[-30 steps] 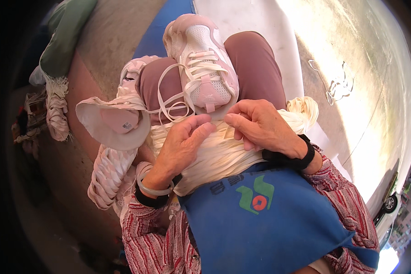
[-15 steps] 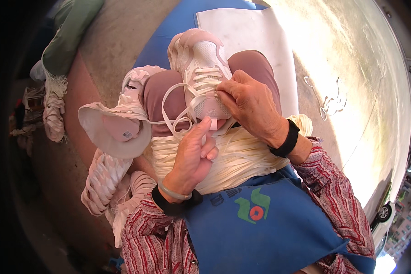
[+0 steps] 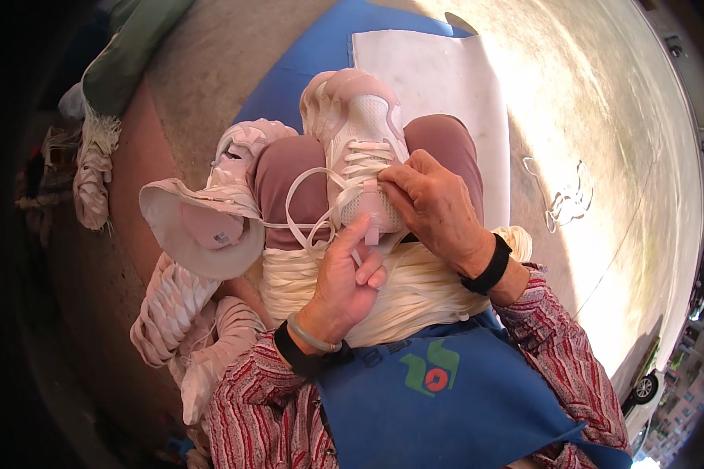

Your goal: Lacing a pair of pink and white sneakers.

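Note:
A pale pink and white sneaker (image 3: 365, 117) sits between my knees, its heel-side opening toward me. My right hand (image 3: 438, 207) is closed in a pinch at the right side of the eyelets, on the white shoelace (image 3: 368, 156). My left hand (image 3: 340, 277) is just below the shoe, beside the pink tab (image 3: 373, 234). Its thumb points up and its other fingers are loosely curled, apart from the thumb, with nothing visible between them. A loose loop of lace (image 3: 289, 195) hangs off the shoe's left side.
A thick bundle of cream laces (image 3: 293, 273) lies across my lap above the blue apron (image 3: 446, 422). More pink shoe uppers (image 3: 172, 309) are piled at the left, one with a wide pale flap (image 3: 160, 223). White laces (image 3: 571, 199) lie on the floor at right.
The whole view has shifted slightly, so the shoe sits lower in it. My left hand's thumb and fingers have opened a little beside the tab. The right hand keeps its pinch at the eyelets.

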{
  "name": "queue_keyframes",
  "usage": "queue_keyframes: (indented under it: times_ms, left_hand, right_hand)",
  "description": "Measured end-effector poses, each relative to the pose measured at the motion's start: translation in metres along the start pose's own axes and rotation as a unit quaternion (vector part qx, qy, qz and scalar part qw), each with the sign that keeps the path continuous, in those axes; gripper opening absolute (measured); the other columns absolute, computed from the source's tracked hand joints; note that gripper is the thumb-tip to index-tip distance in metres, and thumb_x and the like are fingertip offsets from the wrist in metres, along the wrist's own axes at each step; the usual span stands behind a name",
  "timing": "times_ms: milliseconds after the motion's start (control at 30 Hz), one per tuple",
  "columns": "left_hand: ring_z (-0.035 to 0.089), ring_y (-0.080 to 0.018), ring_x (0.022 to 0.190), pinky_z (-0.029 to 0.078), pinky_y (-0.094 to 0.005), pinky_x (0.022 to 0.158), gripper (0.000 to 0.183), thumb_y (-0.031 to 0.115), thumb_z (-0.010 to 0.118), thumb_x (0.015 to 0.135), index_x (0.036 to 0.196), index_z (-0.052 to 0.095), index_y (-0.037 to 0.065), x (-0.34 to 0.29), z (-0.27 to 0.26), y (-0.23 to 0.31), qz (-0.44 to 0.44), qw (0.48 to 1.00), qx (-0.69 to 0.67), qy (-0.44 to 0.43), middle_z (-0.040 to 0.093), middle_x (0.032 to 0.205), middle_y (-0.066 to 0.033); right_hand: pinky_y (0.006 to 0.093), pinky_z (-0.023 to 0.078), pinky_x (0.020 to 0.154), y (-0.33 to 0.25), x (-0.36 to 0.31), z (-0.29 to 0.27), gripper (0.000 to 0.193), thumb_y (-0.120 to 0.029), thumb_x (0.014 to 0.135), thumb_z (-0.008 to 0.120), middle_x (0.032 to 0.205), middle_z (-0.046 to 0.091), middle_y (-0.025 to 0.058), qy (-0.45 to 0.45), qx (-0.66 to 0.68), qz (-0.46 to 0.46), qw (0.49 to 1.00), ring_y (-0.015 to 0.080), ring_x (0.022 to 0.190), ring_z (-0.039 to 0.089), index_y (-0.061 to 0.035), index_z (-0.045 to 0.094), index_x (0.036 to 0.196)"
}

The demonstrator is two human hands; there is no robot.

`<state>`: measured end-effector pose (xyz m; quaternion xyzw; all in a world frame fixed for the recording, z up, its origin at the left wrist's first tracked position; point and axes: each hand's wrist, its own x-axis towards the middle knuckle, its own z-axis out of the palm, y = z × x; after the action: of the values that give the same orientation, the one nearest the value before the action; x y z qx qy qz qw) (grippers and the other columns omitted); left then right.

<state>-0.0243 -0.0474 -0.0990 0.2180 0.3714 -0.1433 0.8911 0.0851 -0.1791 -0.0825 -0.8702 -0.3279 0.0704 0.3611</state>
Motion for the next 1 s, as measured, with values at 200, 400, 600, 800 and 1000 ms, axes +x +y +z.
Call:
queue_keyframes:
  times_ms: [200, 400, 600, 800, 1000]
  left_hand:
    - [0.033, -0.0051, 0.04, 0.029, -0.0204, 0.035, 0.027, 0.045, 0.054, 0.099, 0.101, 0.058, 0.018, 0.012, 0.02, 0.012, -0.016, 0.997, -0.069, -0.01, 0.06, 0.079, 0.004]
    - [0.033, -0.0055, 0.039, 0.028, -0.0205, 0.035, 0.03, 0.047, 0.053, 0.099, 0.102, 0.057, 0.018, 0.022, 0.011, 0.008, -0.032, 0.998, -0.06, -0.01, 0.061, 0.08, 0.0018]
    - [0.031, -0.0052, 0.043, 0.03, -0.0215, 0.04, 0.029, 0.042, 0.059, 0.096, 0.114, 0.057, 0.019, 0.015, 0.009, 0.011, -0.019, 0.999, -0.033, -0.02, 0.057, 0.085, 0.0041]
    - [0.034, -0.0047, 0.043, 0.03, -0.0204, 0.039, 0.016, 0.029, 0.057, 0.098, 0.104, 0.057, 0.014, -0.005, 0.003, 0.011, -0.045, 0.999, 0.001, 0.012, 0.06, 0.085, 0.0035]
    - [0.033, -0.003, 0.044, 0.03, -0.0191, 0.039, 0.015, 0.026, 0.055, 0.099, 0.101, 0.057, 0.011, -0.018, 0.011, 0.013, -0.026, 0.996, 0.078, 0.015, 0.063, 0.092, -0.0036]
  right_hand:
    - [0.0394, 0.049, 0.062, -0.001, 0.001, 0.001, 0.012, -0.009, 0.086, 0.068, 0.084, 0.056, 0.011, 0.006, -0.023, -0.005, 1.0, 0.0302, 0.069, 0.061, -0.0062, 0.067, 0.098]
    - [0.04, 0.05, 0.062, 0.003, 0.004, 0.003, 0.009, -0.008, 0.086, 0.068, 0.083, 0.055, 0.0103, -0.002, -0.024, -0.027, 0.999, 0.0307, 0.07, 0.061, -0.0055, 0.064, 0.093]
    - [0.038, 0.048, 0.06, -0.004, 0.0, -0.017, 0.011, -0.002, 0.084, 0.066, 0.084, 0.053, 0.0115, 0.008, -0.009, -0.035, 0.999, 0.0284, 0.069, 0.059, -0.0032, 0.059, 0.092]
    - [0.0359, 0.047, 0.066, -0.003, -0.01, -0.026, 0.015, 0.001, 0.087, 0.064, 0.094, 0.055, 0.0109, 0.018, 0.095, -0.046, 0.994, 0.0284, 0.077, 0.057, -0.0042, 0.057, 0.099]
    - [0.0337, 0.045, 0.065, -0.01, 0.005, -0.012, 0.008, -0.003, 0.093, 0.058, 0.086, 0.055, 0.0101, -0.047, 0.274, 0.031, 0.96, 0.0249, 0.075, 0.056, -0.0019, 0.053, 0.098]
